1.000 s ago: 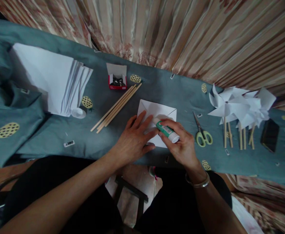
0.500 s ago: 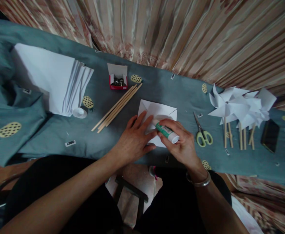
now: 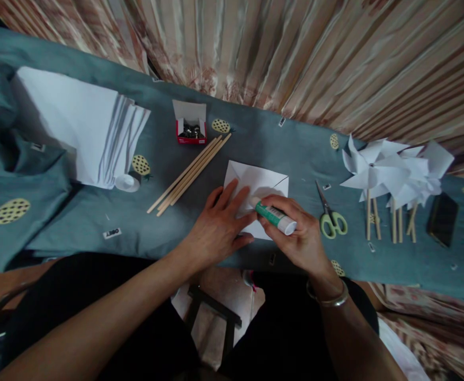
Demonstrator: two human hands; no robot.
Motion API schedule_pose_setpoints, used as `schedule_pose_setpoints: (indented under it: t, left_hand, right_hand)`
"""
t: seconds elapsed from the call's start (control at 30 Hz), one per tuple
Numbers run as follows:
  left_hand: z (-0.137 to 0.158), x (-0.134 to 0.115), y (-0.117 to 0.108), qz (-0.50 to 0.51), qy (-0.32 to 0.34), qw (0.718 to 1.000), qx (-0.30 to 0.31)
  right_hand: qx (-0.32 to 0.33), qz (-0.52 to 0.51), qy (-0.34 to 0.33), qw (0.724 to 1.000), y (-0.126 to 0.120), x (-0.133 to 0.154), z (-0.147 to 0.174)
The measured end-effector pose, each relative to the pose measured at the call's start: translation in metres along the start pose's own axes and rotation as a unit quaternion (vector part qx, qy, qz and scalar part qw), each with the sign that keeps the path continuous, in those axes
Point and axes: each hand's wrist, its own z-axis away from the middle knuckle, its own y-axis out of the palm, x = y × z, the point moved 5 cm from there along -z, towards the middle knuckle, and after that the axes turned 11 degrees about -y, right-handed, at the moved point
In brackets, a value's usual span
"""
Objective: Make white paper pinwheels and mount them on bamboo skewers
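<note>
A square of white paper (image 3: 266,177) lies on the cloth in front of me, with slits running in from its corners. My left hand (image 3: 222,225) rests on the paper's left side, fingers spread and pressing it down. In my right hand (image 3: 295,233) is a green and white glue stick (image 3: 274,216), tilted, its tip at the middle of the paper. Whether the tip touches the sheet is hard to make out. To the right of that hand lie scissors with green handles (image 3: 333,224).
Left of the paper lie several wooden sticks (image 3: 188,174), with an open red box of metal pins (image 3: 191,132) behind. Farther left are a white paper stack (image 3: 69,121) and a roll of tape (image 3: 127,183). Paper pinwheels (image 3: 391,169) and a phone (image 3: 442,219) lie right.
My right hand and the glue stick have shifted slightly to the right over the paper. My left hand stays pressed in place. The view has tilted a little.
</note>
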Motion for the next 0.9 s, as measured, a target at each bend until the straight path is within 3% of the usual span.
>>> schedule_pose_setpoints:
  t: [0.9]
  left_hand:
    - [0.0001, -0.0004, -0.0029, 0.021, -0.002, 1.000, 0.003]
  right_hand:
    - [-0.012, 0.016, 0.017, 1.000, -0.0057, -0.0052, 0.0050]
